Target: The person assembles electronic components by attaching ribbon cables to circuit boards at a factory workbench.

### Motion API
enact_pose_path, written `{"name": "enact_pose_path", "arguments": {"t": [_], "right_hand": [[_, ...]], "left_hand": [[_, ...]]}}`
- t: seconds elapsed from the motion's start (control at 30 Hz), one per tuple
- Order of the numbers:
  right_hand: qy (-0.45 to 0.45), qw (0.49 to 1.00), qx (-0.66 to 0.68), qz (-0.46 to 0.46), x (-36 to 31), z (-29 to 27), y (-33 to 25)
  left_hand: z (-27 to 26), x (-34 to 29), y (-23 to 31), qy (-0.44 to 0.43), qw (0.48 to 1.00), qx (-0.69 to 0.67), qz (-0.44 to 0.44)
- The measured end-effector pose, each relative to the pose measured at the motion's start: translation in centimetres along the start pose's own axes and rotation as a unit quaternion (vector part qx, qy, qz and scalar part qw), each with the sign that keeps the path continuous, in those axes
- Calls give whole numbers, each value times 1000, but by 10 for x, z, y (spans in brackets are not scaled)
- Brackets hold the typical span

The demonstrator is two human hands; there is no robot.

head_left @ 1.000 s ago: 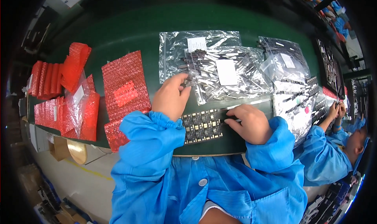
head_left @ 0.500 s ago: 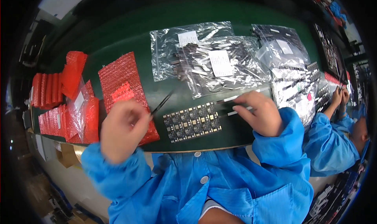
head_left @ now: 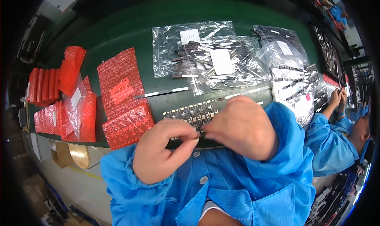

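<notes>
Both grips [head_left: 158, 150] [head_left: 246, 131] pinched, seemingly on one dark piece [head_left: 202, 134], circuit board [head_left: 194, 112] beneath and beyond.

My left hand [head_left: 160, 149] and right hand [head_left: 247, 129] conceal the lower part of the circuit-board panel [head_left: 194, 110]. The dark item [head_left: 202, 134] at my fingertips is mostly covered; its form, and which hand grips it, cannot be determined. My right fingers are slightly blurred. The panel's components are too small to identify. My blue smock [head_left: 237, 200] is cut off by the lower edge.
</notes>
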State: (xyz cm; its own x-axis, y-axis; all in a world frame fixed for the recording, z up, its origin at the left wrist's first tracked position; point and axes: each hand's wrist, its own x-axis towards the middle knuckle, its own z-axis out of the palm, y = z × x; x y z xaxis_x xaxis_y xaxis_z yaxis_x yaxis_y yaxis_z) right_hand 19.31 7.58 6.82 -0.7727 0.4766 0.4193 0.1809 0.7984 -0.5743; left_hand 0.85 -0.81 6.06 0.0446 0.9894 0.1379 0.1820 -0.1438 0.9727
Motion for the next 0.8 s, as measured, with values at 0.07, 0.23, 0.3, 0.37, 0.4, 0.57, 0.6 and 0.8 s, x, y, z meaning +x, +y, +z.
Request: {"name": "enact_pose_path", "arguments": {"t": [0.07,0.23,0.3,0.37,0.4,0.57,0.6,0.8], "right_hand": [[-22,997,-26,64,-6,0,6],[-67,917,110,378,-22,11,30],[-98,890,119,429,-21,11,33],[-95,869,138,466,-25,14,36],[-98,867,137,469,-28,16,38],[-67,909,53,407,-33,8,35],[-68,913,38,401,-33,6,34],[-153,902,10,403,-45,20,45]], "left_hand": [[4,-3,-20,27,999,-7,-27],[23,-2,-62,-47,961,266,55],[29,-3,-76,-95,921,353,135],[34,-7,-85,-95,913,369,148],[35,-8,-88,-106,908,377,151],[36,-10,-91,-121,907,376,145],[35,-10,-91,-128,907,372,152],[33,-8,-90,-126,914,349,164]]}}
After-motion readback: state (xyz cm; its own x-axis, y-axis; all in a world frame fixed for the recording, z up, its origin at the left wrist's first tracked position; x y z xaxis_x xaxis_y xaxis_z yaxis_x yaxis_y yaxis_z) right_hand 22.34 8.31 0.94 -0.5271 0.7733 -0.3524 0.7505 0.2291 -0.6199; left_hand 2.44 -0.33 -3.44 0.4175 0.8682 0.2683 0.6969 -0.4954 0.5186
